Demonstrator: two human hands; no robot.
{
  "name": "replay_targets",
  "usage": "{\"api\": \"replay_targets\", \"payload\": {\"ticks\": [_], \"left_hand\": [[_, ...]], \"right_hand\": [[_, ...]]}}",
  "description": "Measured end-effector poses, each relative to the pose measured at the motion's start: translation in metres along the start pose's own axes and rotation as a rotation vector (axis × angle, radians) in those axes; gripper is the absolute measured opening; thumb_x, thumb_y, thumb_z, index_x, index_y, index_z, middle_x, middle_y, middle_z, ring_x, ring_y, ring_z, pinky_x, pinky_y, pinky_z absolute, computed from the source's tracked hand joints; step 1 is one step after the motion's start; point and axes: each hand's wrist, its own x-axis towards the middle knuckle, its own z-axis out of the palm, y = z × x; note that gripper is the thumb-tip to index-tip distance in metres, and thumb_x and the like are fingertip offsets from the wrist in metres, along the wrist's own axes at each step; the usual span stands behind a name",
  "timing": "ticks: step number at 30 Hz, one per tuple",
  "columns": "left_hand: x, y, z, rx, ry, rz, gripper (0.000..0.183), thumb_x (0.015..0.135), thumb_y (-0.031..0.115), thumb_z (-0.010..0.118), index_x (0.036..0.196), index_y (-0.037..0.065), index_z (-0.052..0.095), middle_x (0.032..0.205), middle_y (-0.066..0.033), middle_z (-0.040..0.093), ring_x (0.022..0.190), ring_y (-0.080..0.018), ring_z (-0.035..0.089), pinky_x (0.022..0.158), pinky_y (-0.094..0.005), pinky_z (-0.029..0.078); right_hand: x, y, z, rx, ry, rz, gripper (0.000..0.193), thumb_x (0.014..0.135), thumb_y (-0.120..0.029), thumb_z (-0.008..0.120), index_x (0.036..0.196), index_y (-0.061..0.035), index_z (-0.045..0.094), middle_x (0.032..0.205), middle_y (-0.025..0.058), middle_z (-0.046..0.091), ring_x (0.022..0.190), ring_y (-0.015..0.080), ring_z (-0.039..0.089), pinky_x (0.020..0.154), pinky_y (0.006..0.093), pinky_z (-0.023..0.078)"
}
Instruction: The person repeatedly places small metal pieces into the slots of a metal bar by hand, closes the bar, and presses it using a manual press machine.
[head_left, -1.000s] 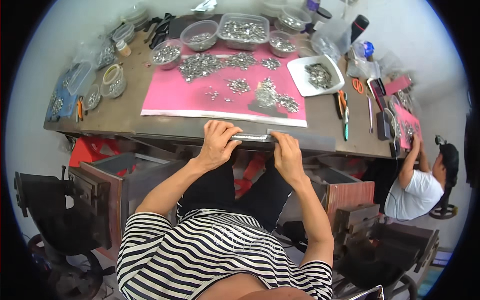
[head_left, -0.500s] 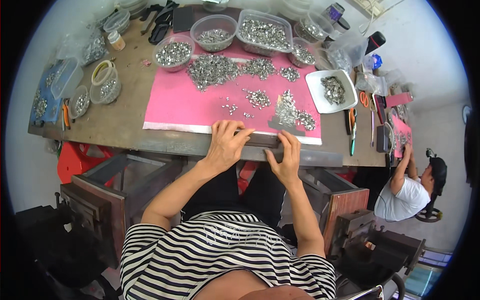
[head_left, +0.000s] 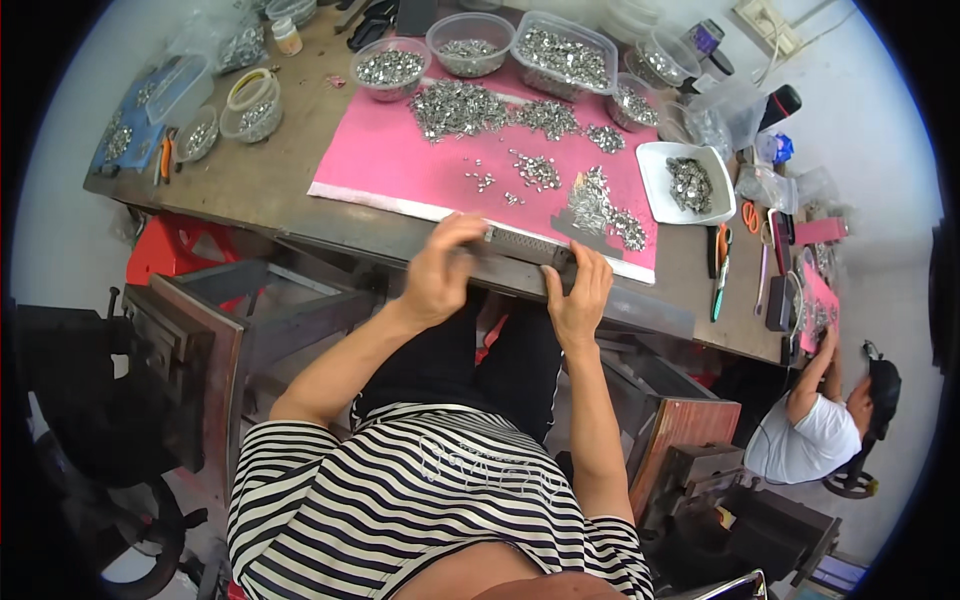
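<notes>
A narrow dark metal block [head_left: 525, 245] with rows of small marks or holes on its face lies along the bench's front edge, before the pink cloth [head_left: 400, 160]. My right hand [head_left: 578, 305] grips its right end, thumb on the near side and fingers over the far side. At the block's left end is my left hand [head_left: 432, 280], its fingers bent and smeared by motion; whether they touch the block cannot be made out. Beyond the block, a heap of slim silvery metal pieces [head_left: 590, 205] lies on a grey patch of the cloth, with a smaller heap [head_left: 537, 170] to its left.
Tubs of metal parts [head_left: 470, 50] line the cloth's far side, near a large heap [head_left: 455, 108]. At right are a white dish [head_left: 655, 190] of parts and pliers [head_left: 722, 270]. Orange-handled pliers [head_left: 166, 155] lie left. A co-worker [head_left: 810, 430] sits at far right.
The view has shifted, so the bench appears turned. The block's patterned face now shows between my hands. My left hand's fingers have moved to the block's left end; my right hand stays at the right end.
</notes>
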Motion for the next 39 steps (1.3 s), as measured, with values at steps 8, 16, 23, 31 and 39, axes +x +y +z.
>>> {"api": "replay_targets", "payload": {"ticks": [8,16,23,31,39], "left_hand": [[-0.02,0.001,-0.079,-0.432,0.073,-0.982,0.03,0.111,0.022,0.046,0.127,-0.003,0.053,0.115,-0.0189,0.068,0.102,-0.0252,0.072,0.086,-0.0329,0.059],[0.017,0.011,-0.011,0.374,-0.196,-0.019,0.045,0.079,0.017,0.081,0.12,0.008,0.065,0.115,-0.0093,0.062,0.109,-0.0308,0.055,0.098,-0.0435,0.041],[0.015,-0.011,0.011,0.44,-0.225,-0.064,0.053,0.08,0.023,0.081,0.127,0.009,0.061,0.116,-0.0085,0.062,0.109,-0.0298,0.055,0.099,-0.0452,0.037],[0.015,-0.012,0.012,0.484,-0.223,0.004,0.051,0.081,0.024,0.081,0.125,0.008,0.062,0.115,-0.0085,0.064,0.107,-0.0287,0.056,0.098,-0.045,0.037],[0.057,0.002,0.057,0.453,-0.498,0.117,0.047,0.094,0.031,0.068,0.133,0.005,0.062,0.138,-0.0076,0.06,0.138,-0.0318,0.045,0.117,-0.0666,0.017]], "right_hand": [[-0.005,0.002,0.0,-0.056,-0.007,-0.033,0.051,0.083,-0.021,0.081,0.127,-0.0043,0.061,0.121,0.0132,0.059,0.117,0.0346,0.055,0.099,0.0466,0.042],[0.013,0.004,-0.015,0.004,-0.032,-0.032,0.036,0.085,-0.016,0.078,0.118,-0.006,0.066,0.113,0.0089,0.065,0.113,0.0292,0.059,0.1,0.0454,0.039],[0.043,0.004,-0.01,-0.114,-0.138,-0.366,0.014,0.084,-0.004,0.068,0.098,-0.0035,0.066,0.094,0.0082,0.064,0.094,0.0242,0.063,0.101,0.0479,0.041],[0.099,0.074,-0.06,-0.231,0.183,-0.144,0.019,0.086,-0.001,0.068,0.105,-0.0045,0.066,0.101,0.0111,0.067,0.092,0.029,0.063,0.092,0.0437,0.044],[0.033,0.089,-0.058,-0.225,-0.199,0.027,0.048,0.097,-0.008,0.06,0.143,0.0008,0.05,0.147,0.0191,0.053,0.143,0.0362,0.043,0.116,0.0523,0.032]]}}
